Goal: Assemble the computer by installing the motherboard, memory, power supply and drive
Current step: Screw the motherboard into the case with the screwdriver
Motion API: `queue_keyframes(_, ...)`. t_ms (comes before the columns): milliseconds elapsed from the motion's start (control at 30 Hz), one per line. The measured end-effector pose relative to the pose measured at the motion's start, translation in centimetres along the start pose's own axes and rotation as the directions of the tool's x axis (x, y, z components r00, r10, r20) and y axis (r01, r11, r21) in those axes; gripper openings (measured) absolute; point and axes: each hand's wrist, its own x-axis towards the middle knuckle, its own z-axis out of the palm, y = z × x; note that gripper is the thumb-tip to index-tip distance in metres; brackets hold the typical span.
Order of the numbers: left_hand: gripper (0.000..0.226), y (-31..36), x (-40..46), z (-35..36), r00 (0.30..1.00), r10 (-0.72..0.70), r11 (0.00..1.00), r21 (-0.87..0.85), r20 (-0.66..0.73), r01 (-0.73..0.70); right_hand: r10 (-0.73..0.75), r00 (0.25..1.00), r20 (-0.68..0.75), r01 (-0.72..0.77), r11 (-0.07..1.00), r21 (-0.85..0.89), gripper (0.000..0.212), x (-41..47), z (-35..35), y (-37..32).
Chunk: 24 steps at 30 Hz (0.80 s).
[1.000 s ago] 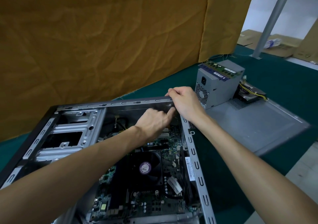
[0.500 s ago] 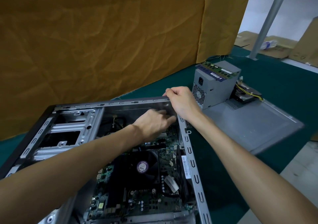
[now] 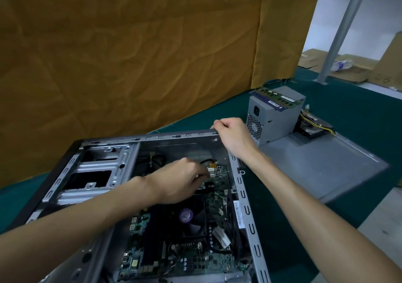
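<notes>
The open computer case [image 3: 243, 187] lies on its side on the green table. Inside it sits the motherboard [image 3: 219, 261] with its black fan [image 3: 187, 215]. My right hand [image 3: 233, 133] grips the case's far right corner. My left hand [image 3: 180, 180] reaches into the case near the board's upper edge, fingers curled beside small white connectors; whether it holds anything is hidden. The grey power supply [image 3: 274, 119] stands to the right on the case's loose side panel [image 3: 322, 165], with two memory sticks [image 3: 276, 99] lying on top. A drive [image 3: 313, 127] with yellow cables lies behind it.
A brown cloth backdrop [image 3: 130, 61] hangs behind the table. A grey metal post [image 3: 341, 28] rises at the far right, with flattened cardboard [image 3: 348, 67] beyond it. The empty drive cage [image 3: 95, 174] fills the case's left part.
My left hand has moved down from the case's top corner to the connectors on the board's upper edge. My right hand keeps its grip on the corner. The view has shifted slightly.
</notes>
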Motion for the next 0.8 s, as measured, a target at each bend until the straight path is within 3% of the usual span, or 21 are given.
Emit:
queue_keyframes(167, 0.030, 2.1, 1.6, 1.3, 0.969, -0.072, 0.982, -0.154, 0.236, 0.111, 0.002, 1.000, -0.002, -0.002, 1.000, 0.002, 0.041, -0.2, 0.0, -0.2)
queue_keyframes(267, 0.041, 2.1, 2.8, 2.0, 0.962, -0.123, 0.978, -0.134, 0.243, 0.159, 0.001, 1.000, -0.005, -0.001, 1.000, -0.016, 0.040, -0.3, -0.1, -0.4)
queue_keyframes(400, 0.056, 2.3, 4.0, 3.4, 0.934, -0.227, 0.973, 0.029, 0.275, 0.228, 0.008, 1.000, -0.007, -0.008, 0.999, -0.033, 0.039, -0.5, -0.3, -0.4)
queue_keyframes(567, 0.061, 2.6, 5.2, 3.4, 0.934, -0.307, 0.952, 0.069, 0.182, 0.299, 0.007, 1.000, -0.015, -0.007, 0.999, -0.041, 0.039, -0.3, 0.0, -0.2)
queue_keyframes(800, 0.060, 2.6, 5.6, 3.7, 0.916, -0.354, 0.934, 0.114, 0.188, 0.337, -0.002, 1.000, -0.025, 0.000, 0.998, -0.058, 0.039, 0.0, 0.2, 0.2)
